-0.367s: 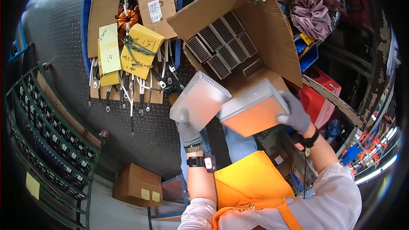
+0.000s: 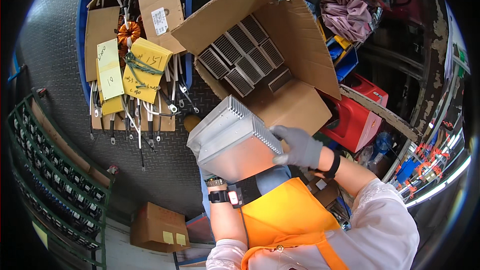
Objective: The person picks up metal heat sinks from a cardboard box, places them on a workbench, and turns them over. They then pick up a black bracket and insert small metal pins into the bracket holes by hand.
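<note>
Two silver finned aluminium heat sinks are held together in front of me. The front heat sink [image 2: 240, 155] turns its smooth flat face toward me, and the other heat sink [image 2: 220, 122] lies against its far side. My right hand [image 2: 300, 146], in a grey glove, is closed on their right end, with the thumb at the front face. My left hand [image 2: 206, 173], also gloved, supports the left end; its fingers are mostly hidden by the metal. Just beyond is an open cardboard box [image 2: 305, 110] with several heat sinks [image 2: 245, 55] packed fins up.
At the far left, a blue crate [image 2: 82, 35] holds cables with ring lugs, copper coils [image 2: 129, 33] and yellow cards. A green rack [image 2: 60, 170] stands at left, a closed carton [image 2: 160, 226] at lower left. Right of the box is a red plastic thing [image 2: 357, 120].
The two heat sinks, held apart in separate hands before, are now brought together. My right hand has moved left with its piece. The view has shifted slightly right.
</note>
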`<state>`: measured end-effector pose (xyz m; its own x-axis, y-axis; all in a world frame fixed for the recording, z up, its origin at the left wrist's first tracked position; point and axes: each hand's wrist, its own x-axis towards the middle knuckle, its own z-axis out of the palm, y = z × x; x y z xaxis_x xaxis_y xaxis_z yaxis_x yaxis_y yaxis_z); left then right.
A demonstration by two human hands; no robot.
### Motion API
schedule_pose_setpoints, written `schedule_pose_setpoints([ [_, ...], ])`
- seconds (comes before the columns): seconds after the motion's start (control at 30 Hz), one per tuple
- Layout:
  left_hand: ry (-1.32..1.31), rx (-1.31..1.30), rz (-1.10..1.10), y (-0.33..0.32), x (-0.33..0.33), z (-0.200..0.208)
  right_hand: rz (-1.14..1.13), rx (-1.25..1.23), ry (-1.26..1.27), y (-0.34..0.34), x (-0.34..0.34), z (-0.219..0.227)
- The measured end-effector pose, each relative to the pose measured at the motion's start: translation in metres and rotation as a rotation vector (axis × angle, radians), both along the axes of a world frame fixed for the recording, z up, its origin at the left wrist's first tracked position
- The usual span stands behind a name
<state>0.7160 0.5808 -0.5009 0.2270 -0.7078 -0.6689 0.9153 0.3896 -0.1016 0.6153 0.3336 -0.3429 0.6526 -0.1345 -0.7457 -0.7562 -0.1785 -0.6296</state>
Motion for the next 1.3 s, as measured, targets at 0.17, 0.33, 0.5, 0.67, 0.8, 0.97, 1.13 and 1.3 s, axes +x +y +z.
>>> schedule_pose_setpoints([
  [0.17,0.022,0.014,0.000,0.002,-0.002,0.001,-0.009,-0.434,0.091,-0.071,-0.028,-0.090],
  [0.33,0.050,0.003,-0.003,-0.014,-0.012,-0.016,0.720,-0.742,0.247,-0.111,-0.058,-0.206],
  [0.5,0.074,0.043,-0.025,-0.004,-0.017,-0.025,0.793,-0.563,0.308,-0.124,-0.046,-0.231],
  [0.67,0.104,0.025,-0.061,-0.017,-0.024,-0.031,0.668,-0.591,0.195,-0.132,-0.054,-0.248],
  [0.8,0.137,0.027,-0.095,-0.014,-0.031,-0.031,0.300,-0.353,0.172,-0.120,-0.046,-0.248],
  [0.97,0.159,0.023,-0.107,-0.021,-0.041,-0.032,0.990,-0.840,-0.034,-0.115,-0.066,-0.261],
  [1.13,0.170,0.055,-0.136,-0.001,-0.044,-0.029,0.617,-1.015,-0.007,-0.106,-0.061,-0.258],
  [1.3,0.157,0.039,-0.165,-0.011,-0.048,-0.008,0.732,-0.797,0.314,-0.097,-0.037,-0.221],
])
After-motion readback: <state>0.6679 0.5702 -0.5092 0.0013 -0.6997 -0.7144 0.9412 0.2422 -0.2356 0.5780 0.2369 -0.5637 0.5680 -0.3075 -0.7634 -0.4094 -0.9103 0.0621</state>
